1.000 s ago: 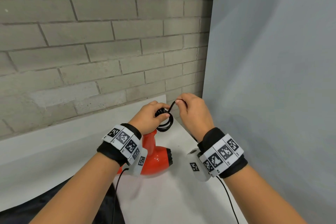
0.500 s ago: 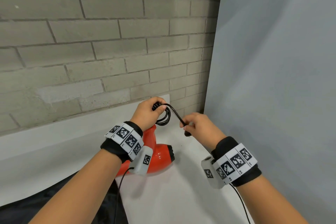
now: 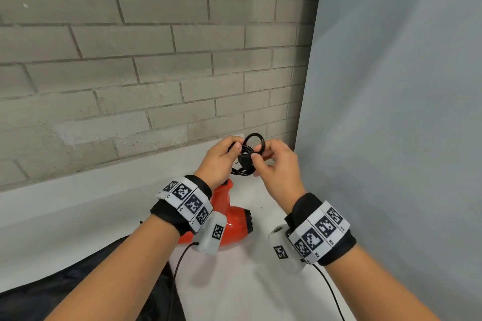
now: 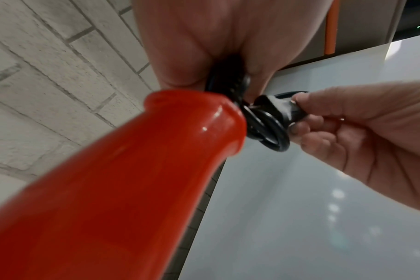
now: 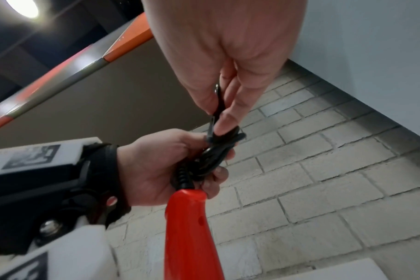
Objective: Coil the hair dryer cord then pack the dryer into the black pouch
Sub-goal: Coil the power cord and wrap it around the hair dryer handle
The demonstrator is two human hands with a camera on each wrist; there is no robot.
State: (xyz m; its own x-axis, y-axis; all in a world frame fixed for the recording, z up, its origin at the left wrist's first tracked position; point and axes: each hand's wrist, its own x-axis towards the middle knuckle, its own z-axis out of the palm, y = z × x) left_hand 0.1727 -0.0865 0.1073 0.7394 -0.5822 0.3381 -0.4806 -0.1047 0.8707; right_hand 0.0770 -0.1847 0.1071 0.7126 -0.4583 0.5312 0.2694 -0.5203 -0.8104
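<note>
**Cord coil nearly closed; plug end in right hand, dryer on desk**

Head view: The left hand [image 3: 221, 159] is clenched around the coiled cord [image 3: 245, 161] just above the handle tip of the red hair dryer [image 3: 229, 219], which rests on the white desk [image 3: 247, 281] with its handle pointing up and away toward the brick wall. The right hand [image 3: 276, 167] meets the coil from the right, with one loop standing above both hands. The black pouch [image 3: 78, 289] lies at the lower left, well apart from the hands.

Left wrist view: The fingers [image 4: 175, 62] of the left hand pinch the coil at the handle end. The right hand pinches the plug [image 4: 283, 109], touching the coil's right side.

Right wrist view: The right-hand fingers [image 5: 230, 117] grip the plug directly above the bundle held in the left hand.

Judgement: the plug lies against the coil, so tucking it in falls to the right hand. The pouch is nearer the left arm.
</note>
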